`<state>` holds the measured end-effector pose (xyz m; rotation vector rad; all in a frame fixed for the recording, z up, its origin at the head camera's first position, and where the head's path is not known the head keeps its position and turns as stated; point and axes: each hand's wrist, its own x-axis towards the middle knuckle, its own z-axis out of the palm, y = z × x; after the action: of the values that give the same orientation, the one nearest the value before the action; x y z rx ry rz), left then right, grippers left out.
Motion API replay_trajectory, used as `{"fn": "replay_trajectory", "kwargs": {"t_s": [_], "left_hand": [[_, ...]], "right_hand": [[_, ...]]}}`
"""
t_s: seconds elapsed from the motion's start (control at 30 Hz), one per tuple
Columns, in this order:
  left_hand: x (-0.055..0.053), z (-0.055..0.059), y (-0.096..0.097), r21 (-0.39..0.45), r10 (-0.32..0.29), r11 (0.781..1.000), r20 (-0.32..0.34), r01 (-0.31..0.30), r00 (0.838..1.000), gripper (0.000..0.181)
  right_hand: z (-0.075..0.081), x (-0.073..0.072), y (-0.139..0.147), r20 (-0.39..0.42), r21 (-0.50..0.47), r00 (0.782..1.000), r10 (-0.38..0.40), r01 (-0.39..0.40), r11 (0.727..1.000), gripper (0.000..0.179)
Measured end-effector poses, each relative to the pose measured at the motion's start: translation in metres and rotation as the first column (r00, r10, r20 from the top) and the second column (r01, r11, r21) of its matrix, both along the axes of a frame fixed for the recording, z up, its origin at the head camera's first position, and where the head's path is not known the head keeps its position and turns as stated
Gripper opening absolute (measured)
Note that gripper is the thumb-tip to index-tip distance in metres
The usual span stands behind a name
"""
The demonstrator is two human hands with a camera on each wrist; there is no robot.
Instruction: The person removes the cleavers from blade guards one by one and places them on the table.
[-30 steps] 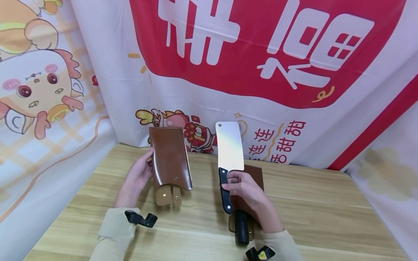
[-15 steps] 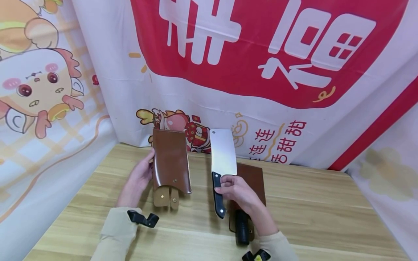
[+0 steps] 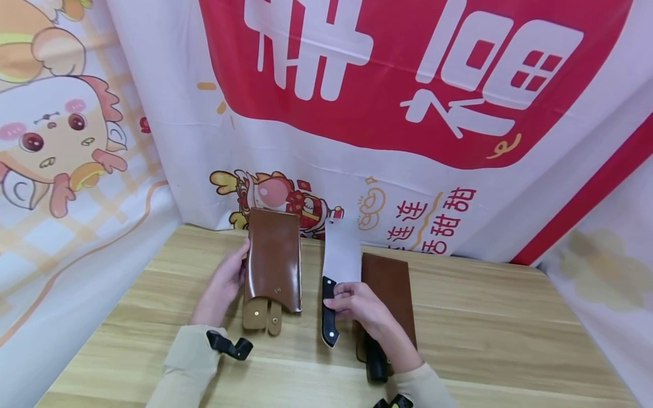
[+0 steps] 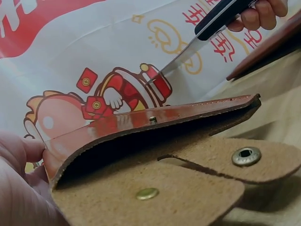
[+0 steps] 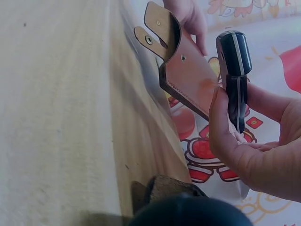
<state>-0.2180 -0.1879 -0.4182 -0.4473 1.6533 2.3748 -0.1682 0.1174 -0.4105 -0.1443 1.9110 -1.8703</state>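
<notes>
My left hand (image 3: 228,277) grips the left edge of a brown leather knife sheath (image 3: 273,255), holding it tilted up off the table. Its mouth faces me and gapes, as the left wrist view shows, with two tan snap straps (image 4: 244,157) hanging undone. In my right hand (image 3: 357,303) is a cleaver, pinched by its black riveted handle (image 3: 329,311). The bare cleaver blade (image 3: 343,249) points away from me, just right of the sheath and apart from it. Behind my right wrist lies a second brown sheath (image 3: 388,283) with a black handle (image 3: 376,362) sticking out.
The wood-grain table (image 3: 490,334) runs back to a white printed cloth (image 3: 285,147) with a red panel hanging behind it. More cloth hangs along the left and right sides. Each wrist carries a small black camera mount (image 3: 229,344).
The sheath in my left hand has moved right and slightly nearer me. My right hand has brought the cleaver left and lower, narrowing the gap and uncovering more of the second sheath.
</notes>
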Motion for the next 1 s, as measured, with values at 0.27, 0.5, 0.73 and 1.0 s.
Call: {"fn": "replay_trajectory", "kwargs": {"t_s": [0.27, 0.5, 0.73, 1.0], "left_hand": [[-0.002, -0.006, 0.005, -0.024, -0.003, 1.000, 0.018, 0.004, 1.000, 0.028], [-0.001, -0.011, 0.007, -0.050, -0.007, 0.999, 0.030, 0.009, 1.000, 0.030], [-0.003, -0.016, 0.006, -0.067, -0.005, 0.998, 0.050, 0.009, 0.999, 0.033], [-0.006, -0.020, 0.006, -0.110, 0.017, 0.994, 0.046, -0.012, 0.999, 0.033]], "right_hand": [[-0.004, 0.004, -0.009, 0.008, -0.001, 0.999, 0.037, -0.037, 0.999, 0.015], [-0.009, 0.005, -0.013, 0.012, 0.062, 0.997, 0.072, -0.073, 0.995, 0.019], [-0.014, 0.008, -0.017, 0.032, 0.103, 0.996, 0.079, -0.082, 0.991, 0.018], [-0.020, 0.009, -0.018, 0.041, 0.106, 0.996, 0.078, -0.082, 0.991, 0.019]]}}
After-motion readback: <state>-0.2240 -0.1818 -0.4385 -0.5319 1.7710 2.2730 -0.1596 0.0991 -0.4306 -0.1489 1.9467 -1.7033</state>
